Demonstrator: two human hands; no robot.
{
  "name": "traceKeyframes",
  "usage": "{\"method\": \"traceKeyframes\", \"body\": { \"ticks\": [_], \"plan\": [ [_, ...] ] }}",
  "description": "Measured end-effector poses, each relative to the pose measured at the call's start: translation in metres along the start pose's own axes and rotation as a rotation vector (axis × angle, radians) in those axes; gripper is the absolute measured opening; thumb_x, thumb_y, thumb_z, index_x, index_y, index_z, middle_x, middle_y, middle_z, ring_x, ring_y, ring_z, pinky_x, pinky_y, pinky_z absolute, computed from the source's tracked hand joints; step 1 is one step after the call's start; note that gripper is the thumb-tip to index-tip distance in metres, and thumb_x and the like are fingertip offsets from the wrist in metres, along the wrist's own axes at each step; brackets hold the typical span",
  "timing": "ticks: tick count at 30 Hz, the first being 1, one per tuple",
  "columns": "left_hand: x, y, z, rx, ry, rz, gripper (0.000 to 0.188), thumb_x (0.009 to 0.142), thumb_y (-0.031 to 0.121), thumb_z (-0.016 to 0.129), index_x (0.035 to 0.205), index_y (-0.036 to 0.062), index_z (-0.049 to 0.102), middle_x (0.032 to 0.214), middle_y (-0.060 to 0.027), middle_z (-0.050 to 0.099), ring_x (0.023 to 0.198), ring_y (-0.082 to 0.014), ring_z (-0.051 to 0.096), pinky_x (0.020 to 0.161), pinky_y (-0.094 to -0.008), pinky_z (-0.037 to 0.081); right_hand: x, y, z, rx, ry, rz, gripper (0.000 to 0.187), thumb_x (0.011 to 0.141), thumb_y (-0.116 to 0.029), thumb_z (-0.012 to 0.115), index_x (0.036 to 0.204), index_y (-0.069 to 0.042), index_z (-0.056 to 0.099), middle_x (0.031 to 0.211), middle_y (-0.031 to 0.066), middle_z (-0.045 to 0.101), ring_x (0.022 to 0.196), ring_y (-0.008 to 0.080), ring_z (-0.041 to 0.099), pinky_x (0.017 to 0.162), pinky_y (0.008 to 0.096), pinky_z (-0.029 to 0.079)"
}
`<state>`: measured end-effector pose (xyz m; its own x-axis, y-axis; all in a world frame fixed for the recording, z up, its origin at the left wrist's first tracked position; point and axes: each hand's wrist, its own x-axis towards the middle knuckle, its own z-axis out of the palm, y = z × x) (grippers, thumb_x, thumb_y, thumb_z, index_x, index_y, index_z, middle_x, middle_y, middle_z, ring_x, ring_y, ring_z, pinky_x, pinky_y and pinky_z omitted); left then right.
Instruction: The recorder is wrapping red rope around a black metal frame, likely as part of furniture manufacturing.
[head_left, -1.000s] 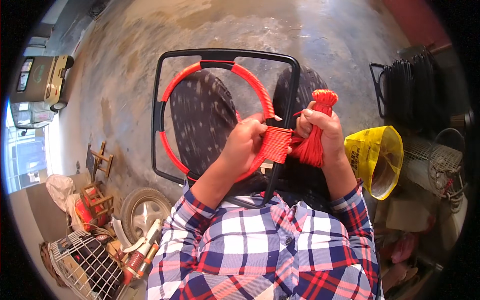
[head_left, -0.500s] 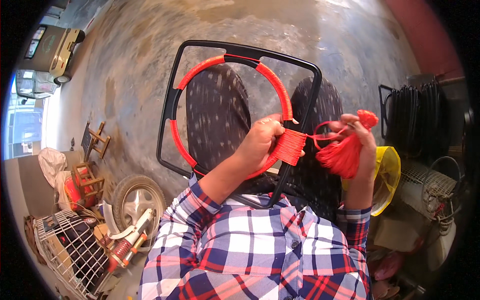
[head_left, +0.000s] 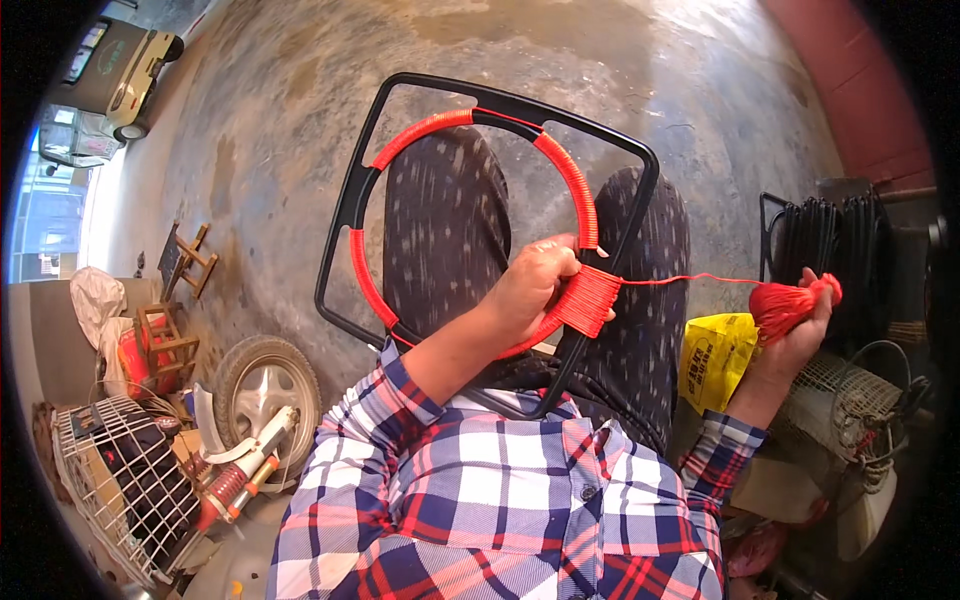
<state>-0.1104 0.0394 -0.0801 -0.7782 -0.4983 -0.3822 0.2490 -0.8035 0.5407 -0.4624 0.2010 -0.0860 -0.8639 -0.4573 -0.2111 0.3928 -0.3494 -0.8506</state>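
Observation:
A black rectangular frame [head_left: 637, 212] with a round ring inside lies across my thighs. Red cord is wound tightly round much of the ring [head_left: 570, 172], with short black stretches bare between windings. My left hand [head_left: 543, 283] is closed on the ring's right side, against a broad block of red windings [head_left: 590, 302] that also spans the frame's side bar. From that block a red cord [head_left: 685, 279] runs rightward, with a slight wave, to a bundle of red cord [head_left: 785, 308]. My right hand [head_left: 805, 335] grips this bundle, out to the right of my knee.
Several black frames [head_left: 825, 240] are stacked at the right. A yellow bag [head_left: 718, 355] lies below my right forearm, near a wire basket [head_left: 835, 395]. On the left are a wheel [head_left: 232, 390], a white wire crate [head_left: 95, 480], small wooden stools [head_left: 168, 345] and a parked vehicle [head_left: 125, 85].
My right hand has moved out to the right with the cord bundle. The loose loops of cord have drawn out into one long strand. My left hand keeps its hold on the ring.

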Motion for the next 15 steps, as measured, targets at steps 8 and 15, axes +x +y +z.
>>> {"method": "traceKeyframes", "body": {
  "ticks": [8,15],
  "plan": [
    [0.002,-0.001,-0.002,-0.006,-0.005,-0.010,0.030,0.091,0.006,0.037,0.119,-0.0018,0.045,0.101,-0.0229,0.062,0.089,-0.0342,0.068,0.082,-0.0532,0.058,0.033,-0.013,-0.034,0.270,-0.013,-0.074,0.030,0.093,-0.024,0.066,0.111,0.000,0.065,0.104,0.0116,0.068,0.095,0.0236,0.065,0.086,0.0424,0.055],
    [0.001,-0.001,-0.002,-0.004,-0.011,-0.005,0.031,0.092,0.006,0.037,0.120,-0.0017,0.045,0.102,-0.0234,0.062,0.092,-0.0350,0.068,0.084,-0.0535,0.058,0.028,-0.017,-0.020,0.113,0.107,-0.167,0.023,0.089,-0.016,0.071,0.107,-0.002,0.067,0.112,0.0118,0.069,0.106,0.0270,0.065,0.094,0.0455,0.053]
  ]
}}
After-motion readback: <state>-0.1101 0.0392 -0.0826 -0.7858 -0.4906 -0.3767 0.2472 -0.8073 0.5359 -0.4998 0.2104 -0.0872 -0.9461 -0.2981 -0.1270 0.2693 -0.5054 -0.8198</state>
